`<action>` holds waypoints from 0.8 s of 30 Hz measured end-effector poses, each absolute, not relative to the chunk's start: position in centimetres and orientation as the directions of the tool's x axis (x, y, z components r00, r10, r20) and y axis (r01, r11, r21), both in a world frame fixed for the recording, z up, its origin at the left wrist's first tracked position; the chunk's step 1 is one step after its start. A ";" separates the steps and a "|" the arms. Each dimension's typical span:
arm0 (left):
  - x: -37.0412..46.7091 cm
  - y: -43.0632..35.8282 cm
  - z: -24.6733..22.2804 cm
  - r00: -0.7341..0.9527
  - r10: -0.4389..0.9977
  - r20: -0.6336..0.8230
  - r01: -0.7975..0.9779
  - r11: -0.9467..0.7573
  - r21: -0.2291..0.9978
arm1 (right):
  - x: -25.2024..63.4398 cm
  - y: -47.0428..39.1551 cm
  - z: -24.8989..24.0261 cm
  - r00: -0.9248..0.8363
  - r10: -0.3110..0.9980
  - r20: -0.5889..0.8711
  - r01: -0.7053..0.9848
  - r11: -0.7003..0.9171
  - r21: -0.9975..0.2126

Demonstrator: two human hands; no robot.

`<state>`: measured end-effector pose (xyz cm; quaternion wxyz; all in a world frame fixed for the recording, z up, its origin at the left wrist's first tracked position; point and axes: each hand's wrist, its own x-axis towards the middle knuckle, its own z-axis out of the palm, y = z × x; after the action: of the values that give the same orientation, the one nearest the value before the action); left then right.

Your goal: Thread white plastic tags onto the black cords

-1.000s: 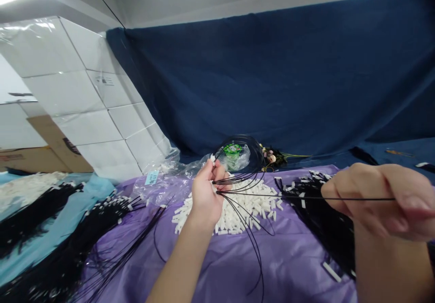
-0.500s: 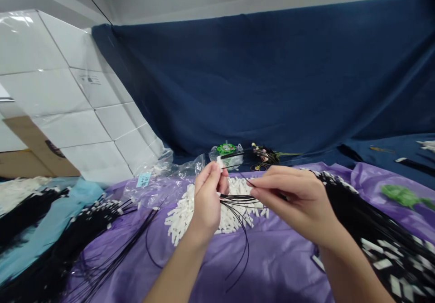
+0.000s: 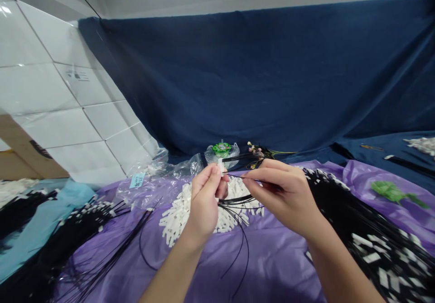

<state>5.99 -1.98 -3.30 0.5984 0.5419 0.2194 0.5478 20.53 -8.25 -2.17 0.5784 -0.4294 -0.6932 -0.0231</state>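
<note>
At centre, the left hand [image 3: 205, 197] pinches a small white piece [image 3: 220, 165] and the right hand [image 3: 288, 193] a thin black cord [image 3: 233, 175], likely light, springy, best gripped near its tip.

Writing About the Place, None of It Legible

From where I'm standing, I can't read a word of it. A pale blue label [image 3: 137, 180] on the clear plastic bag [image 3: 147, 196] carries a couple of dark lines, too small to make out. Over on the stacked white boxes [image 3: 61, 128], one panel has a small grey print [image 3: 77, 75], blurred past reading. The brown carton [image 3: 22, 146] bears a dark rounded mark [image 3: 41, 150], and I can't tell any letters in it.
</note>
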 end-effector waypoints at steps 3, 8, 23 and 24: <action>5.9 -2.1 -3.2 0.296 0.891 0.345 -0.408 -0.209 0.889 | 20.6 -8.4 -2.1 0.041 0.592 0.805 0.610 0.624 -0.489; 5.8 -2.3 -3.2 0.276 0.880 0.386 -0.379 -0.269 0.885 | 20.7 -8.4 -2.1 0.039 0.600 0.799 0.606 0.621 -0.496; 6.1 -2.5 -3.2 0.277 0.884 0.376 -0.392 -0.253 0.884 | 20.0 -7.8 -3.5 -0.052 0.427 0.903 0.811 0.546 -0.212; 6.2 -2.5 -3.3 0.285 0.885 0.368 -0.399 -0.240 0.885 | 19.9 -7.8 -3.5 -0.044 0.425 0.904 0.811 0.544 -0.217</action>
<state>6.17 -2.51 -3.25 0.5765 0.5568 0.2185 0.5566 19.89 -7.78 -3.49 0.5319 -0.4419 -0.6993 -0.1810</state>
